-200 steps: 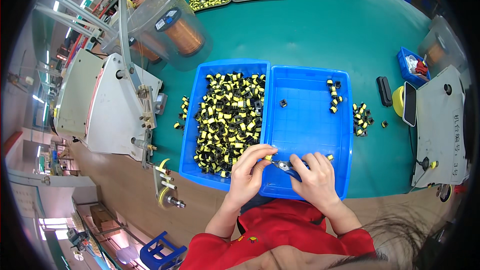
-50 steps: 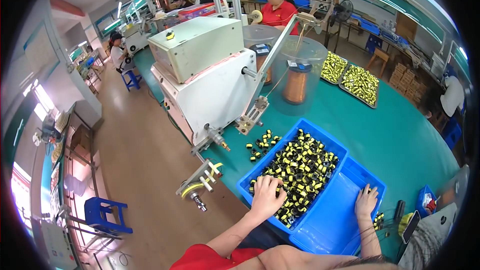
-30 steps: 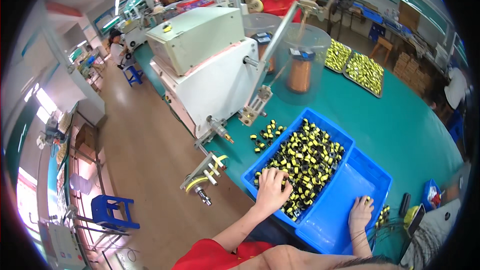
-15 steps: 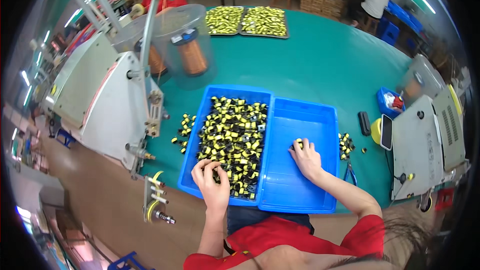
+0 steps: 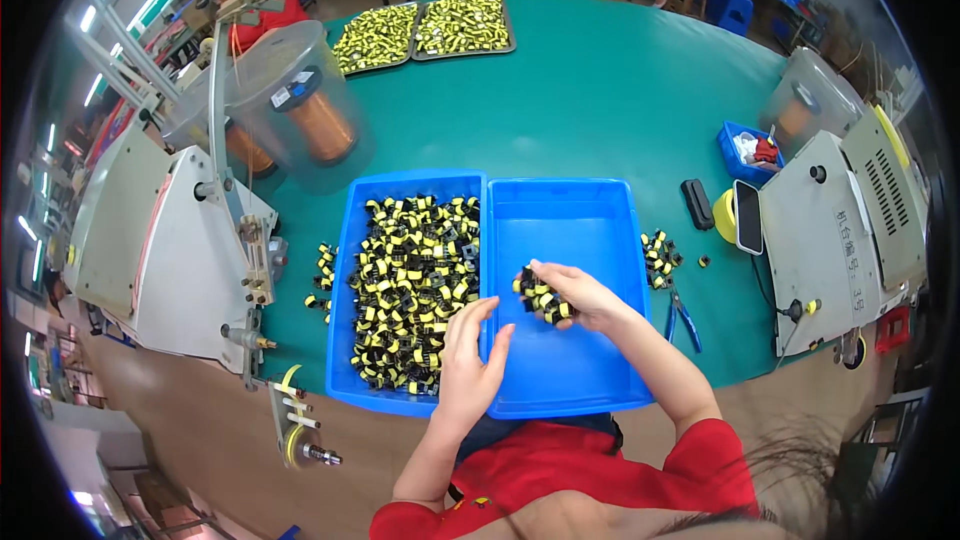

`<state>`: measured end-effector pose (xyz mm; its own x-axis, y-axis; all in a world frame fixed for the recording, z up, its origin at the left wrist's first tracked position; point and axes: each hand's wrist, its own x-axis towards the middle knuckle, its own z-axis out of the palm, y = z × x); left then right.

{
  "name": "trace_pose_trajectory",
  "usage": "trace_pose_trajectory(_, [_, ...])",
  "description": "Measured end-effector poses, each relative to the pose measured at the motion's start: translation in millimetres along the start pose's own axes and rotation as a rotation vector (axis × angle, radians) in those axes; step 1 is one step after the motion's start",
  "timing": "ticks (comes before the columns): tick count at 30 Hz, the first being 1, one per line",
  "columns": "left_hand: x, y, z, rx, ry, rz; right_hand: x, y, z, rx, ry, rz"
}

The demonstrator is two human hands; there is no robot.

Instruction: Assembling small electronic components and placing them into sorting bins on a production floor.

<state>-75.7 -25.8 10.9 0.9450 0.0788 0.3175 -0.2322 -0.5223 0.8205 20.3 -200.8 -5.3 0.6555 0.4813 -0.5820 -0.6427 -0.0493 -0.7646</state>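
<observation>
My right hand (image 5: 585, 298) is closed round several small black coil bobbins with yellow tape (image 5: 541, 297), above the right blue tray (image 5: 565, 380). My left hand (image 5: 472, 365) hangs over the divide between the two trays, thumb and fingers apart, with nothing visible in it. Beside it, the left blue tray (image 5: 340, 325) is heaped with more of the same taped bobbins (image 5: 415, 270). Below my right hand the bare blue bottom of its tray shows.
Loose bobbins lie on the green table (image 5: 560, 90) beside both trays. Blue-handled pliers (image 5: 683, 320), a phone (image 5: 747, 217) and a small blue bin (image 5: 750, 152) are on the right. Winding machines (image 5: 190, 260) flank the trays. Two metal trays (image 5: 462, 48) stand at the far edge.
My left hand has left the bobbin heap, moved right and opened. The right hand has lifted and turned, now showing a handful of bobbins. The whole view has shifted.
</observation>
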Motion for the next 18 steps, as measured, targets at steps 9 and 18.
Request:
trace_pose_trajectory(9, [14.3, 10.3, 13.6, 0.021, -0.116, -0.033, -24.6, 5.2, 15.8, 0.055, -0.326, 0.051])
trace_pose_trajectory(18, [9.9, 2.5, 19.7, -0.260, 0.081, -0.126, -9.6, 13.5, -5.7, 0.420, -0.220, 0.086])
